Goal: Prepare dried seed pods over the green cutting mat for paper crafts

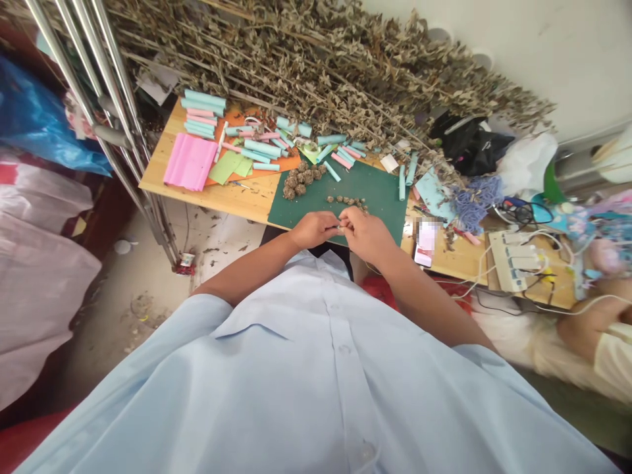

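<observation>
Pinched between the fingertips of both hands is a small piece [339,226], partly dark and partly pale, too covered by the fingers to name. The left hand [312,229] comes to it from the left, thumb and fingers closed together; the right hand [366,234] closes on it from the other side, its fingers bent over the top. Where the piece shows, it seems to run crosswise, from one hand toward the other, though its full long axis cannot be made out.

Both hands meet at the near edge of the green mat [385,204]. Just beyond the fingertips, a short row of small lumps [345,199] lies on the mat, also running crosswise; its right end is just beside the right hand, clearly the nearer one. Farther off and to the left, on the left hand's side, sits a heap of bigger lumps [296,183]. Past that heap, a blue roll [332,171] lies slantwise on the mat, and dried stalks [296,59] stretch across behind everything.
</observation>
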`<state>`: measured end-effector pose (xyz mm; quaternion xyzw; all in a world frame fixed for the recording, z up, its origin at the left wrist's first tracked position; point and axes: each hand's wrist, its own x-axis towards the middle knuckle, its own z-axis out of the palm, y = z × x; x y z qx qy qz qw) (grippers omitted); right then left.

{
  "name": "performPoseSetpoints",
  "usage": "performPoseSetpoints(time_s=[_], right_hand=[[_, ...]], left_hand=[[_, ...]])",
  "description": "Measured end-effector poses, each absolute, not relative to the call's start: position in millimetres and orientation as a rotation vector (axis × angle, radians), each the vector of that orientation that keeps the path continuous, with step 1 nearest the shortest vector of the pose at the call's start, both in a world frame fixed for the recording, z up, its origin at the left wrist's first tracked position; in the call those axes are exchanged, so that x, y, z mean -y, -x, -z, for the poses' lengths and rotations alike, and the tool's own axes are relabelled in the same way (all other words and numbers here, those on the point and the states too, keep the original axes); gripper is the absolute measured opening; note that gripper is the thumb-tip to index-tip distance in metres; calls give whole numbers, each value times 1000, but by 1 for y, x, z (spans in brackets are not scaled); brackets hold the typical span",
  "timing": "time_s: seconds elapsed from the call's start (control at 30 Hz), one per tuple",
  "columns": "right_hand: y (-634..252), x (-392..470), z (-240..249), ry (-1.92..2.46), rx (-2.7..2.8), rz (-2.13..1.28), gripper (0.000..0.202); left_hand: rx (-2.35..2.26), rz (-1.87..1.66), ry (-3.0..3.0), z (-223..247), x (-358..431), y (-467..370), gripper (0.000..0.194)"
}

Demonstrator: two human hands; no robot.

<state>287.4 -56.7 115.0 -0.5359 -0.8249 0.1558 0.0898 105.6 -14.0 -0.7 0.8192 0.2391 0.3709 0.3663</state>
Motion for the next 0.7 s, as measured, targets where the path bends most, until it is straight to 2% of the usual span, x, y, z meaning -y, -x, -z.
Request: performPoseSetpoints(time_s=[0.23, 0.5, 0.7], right_hand=[[-298, 66, -113, 1619, 2294, -497, 31], [-302, 69, -106, 1679, 2147, -525, 9], [-295, 65, -107, 1571, 2244, -515, 12]], left_hand=[[-619, -983, -2078, 0, 14, -105, 53], [-614, -951, -2075, -3, 15, -104, 52], [-617, -959, -2057, -2, 14, -105, 54]])
